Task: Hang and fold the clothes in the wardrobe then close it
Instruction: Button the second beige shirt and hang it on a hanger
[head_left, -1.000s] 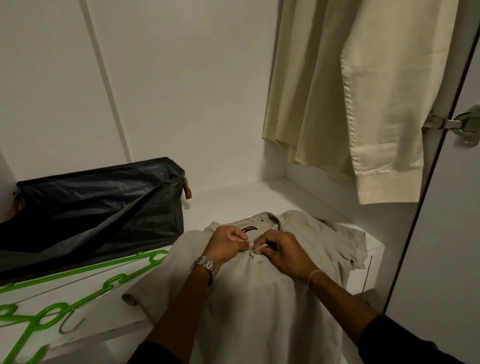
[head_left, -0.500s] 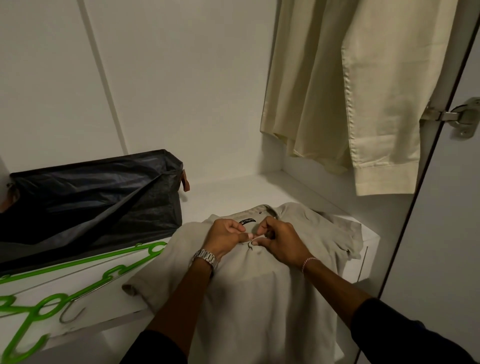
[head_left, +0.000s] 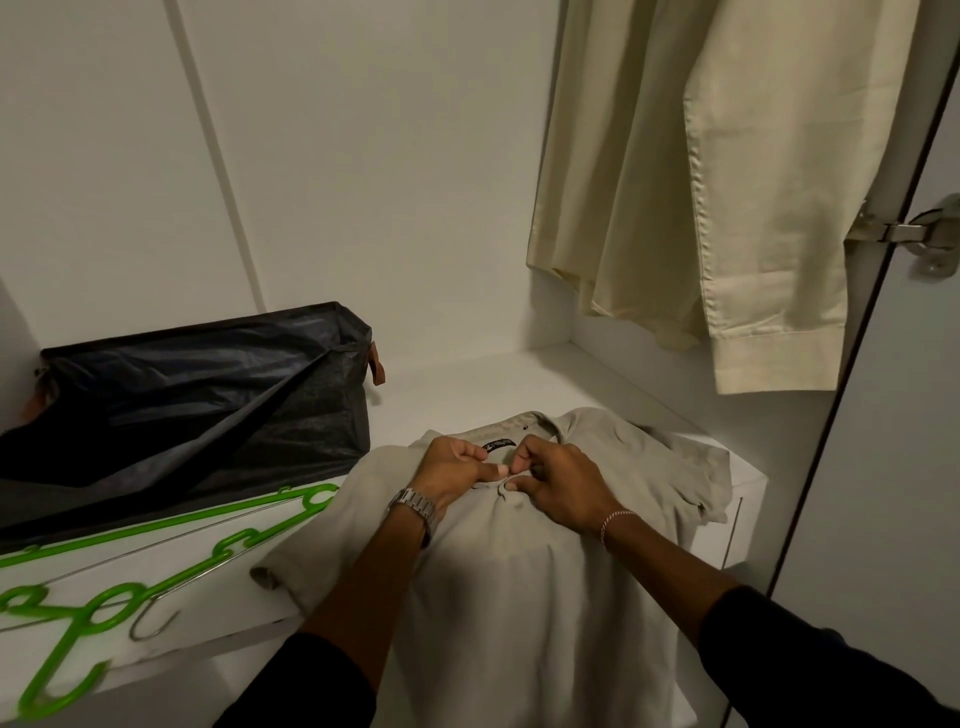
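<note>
A beige polo shirt (head_left: 519, 582) lies front-up on the white wardrobe shelf (head_left: 467, 384), its lower part hanging over the front edge. My left hand (head_left: 452, 470), with a metal watch on the wrist, pinches the left side of the placket just below the collar. My right hand (head_left: 558, 480) pinches the other side, and the fingertips of both hands meet at a button. A black label shows inside the collar. A cream long-sleeved shirt (head_left: 701, 182) hangs at the upper right.
A black fabric bin (head_left: 182, 400) with brown handles sits at the back left of the shelf. Green plastic hangers (head_left: 104, 613) with metal hooks lie at the front left. The open wardrobe door (head_left: 893, 415) and its hinge (head_left: 919, 234) stand on the right.
Both hands have kept working at the same spot on the placket, with only small finger shifts. The camera view has tilted slightly.
</note>
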